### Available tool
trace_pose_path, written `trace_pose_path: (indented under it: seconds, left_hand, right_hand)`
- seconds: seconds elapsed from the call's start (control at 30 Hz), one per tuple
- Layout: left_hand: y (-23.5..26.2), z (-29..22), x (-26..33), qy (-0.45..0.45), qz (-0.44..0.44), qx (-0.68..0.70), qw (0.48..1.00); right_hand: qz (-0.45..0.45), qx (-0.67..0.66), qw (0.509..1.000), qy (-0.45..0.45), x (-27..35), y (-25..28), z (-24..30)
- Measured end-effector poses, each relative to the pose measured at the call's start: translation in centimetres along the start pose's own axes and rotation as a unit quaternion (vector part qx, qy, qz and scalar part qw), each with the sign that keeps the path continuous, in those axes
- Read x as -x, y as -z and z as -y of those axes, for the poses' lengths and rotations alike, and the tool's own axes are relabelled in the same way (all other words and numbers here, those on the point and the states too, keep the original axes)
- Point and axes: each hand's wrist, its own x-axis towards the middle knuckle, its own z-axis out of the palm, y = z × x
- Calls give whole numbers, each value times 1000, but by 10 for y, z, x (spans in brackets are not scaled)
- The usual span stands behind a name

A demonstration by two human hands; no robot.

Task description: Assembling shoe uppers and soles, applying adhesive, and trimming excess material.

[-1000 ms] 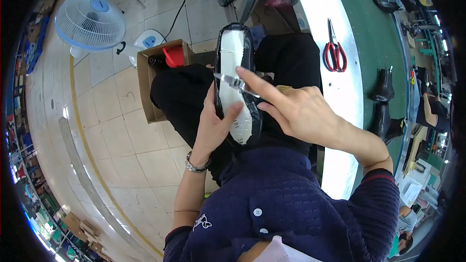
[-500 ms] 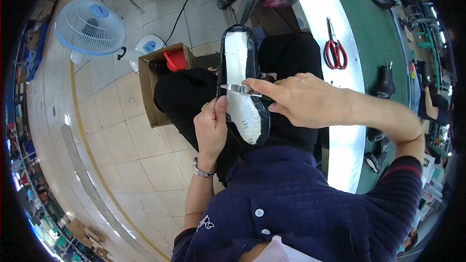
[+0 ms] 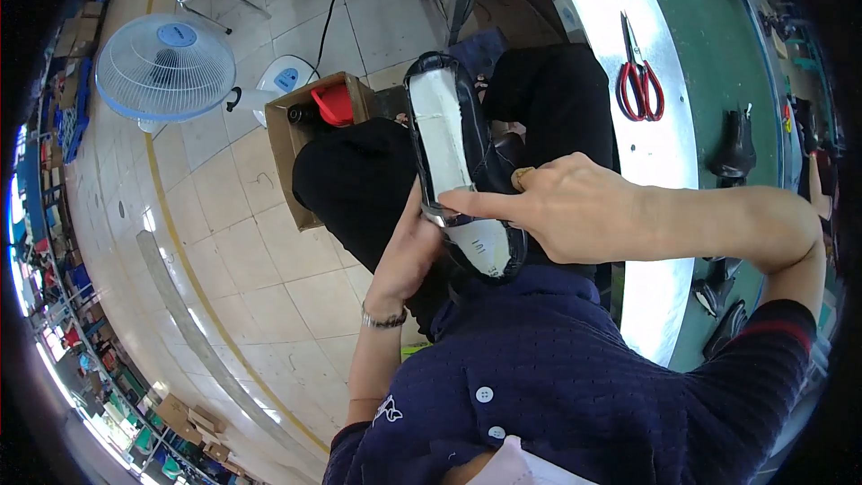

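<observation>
A black shoe rests sole side up over my lap, its pale bottom board facing me. My left hand grips the shoe's left edge near its lower end, with its fingertips partly hidden. Closed around a short metal knife blade, my right hand holds it across the board, index finger stretched along it. Its handle is hidden in the palm. The blade's tip lies beside my left hand at the shoe's left edge.
Red-handled scissors lie on the shiny metal bench edge to my right. Beyond runs a green surface with black shoes. Left of my knee stand a cardboard box with a red object and a fan.
The blade and my right hand have moved down the board toward me. My left hand has shifted lower and right along the shoe, which has tilted slightly.
</observation>
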Motion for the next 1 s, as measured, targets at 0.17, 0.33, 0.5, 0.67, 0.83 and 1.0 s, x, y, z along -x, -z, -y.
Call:
trace_pose_path:
  seconds: [0.17, 0.33, 0.5, 0.67, 0.83, 1.0]
  left_hand:
    - [10, 17, -38, 73, 104, 302, 945]
    - [-14, -2, -44, 95, 72, 266, 957]
    - [-14, 7, -52, 68, -28, 172, 982]
    - [-7, -3, -43, 103, -55, 197, 973]
    - [-19, -19, -44, 72, 23, 139, 987]
    - [-15, -29, -37, 68, 52, 126, 988]
  right_hand:
    - [-69, 22, 997, 20, 5, -15, -13]
    - [-34, 29, 999, 3, 11, -5, -18]
    - [-40, 122, 991, 37, 9, 22, -11]
    - [-187, 249, 938, 155, 3, 65, 26]
    - [-161, 196, 967, 29, -40, 60, -16]
    - [-193, 201, 958, 68, -29, 67, -9]
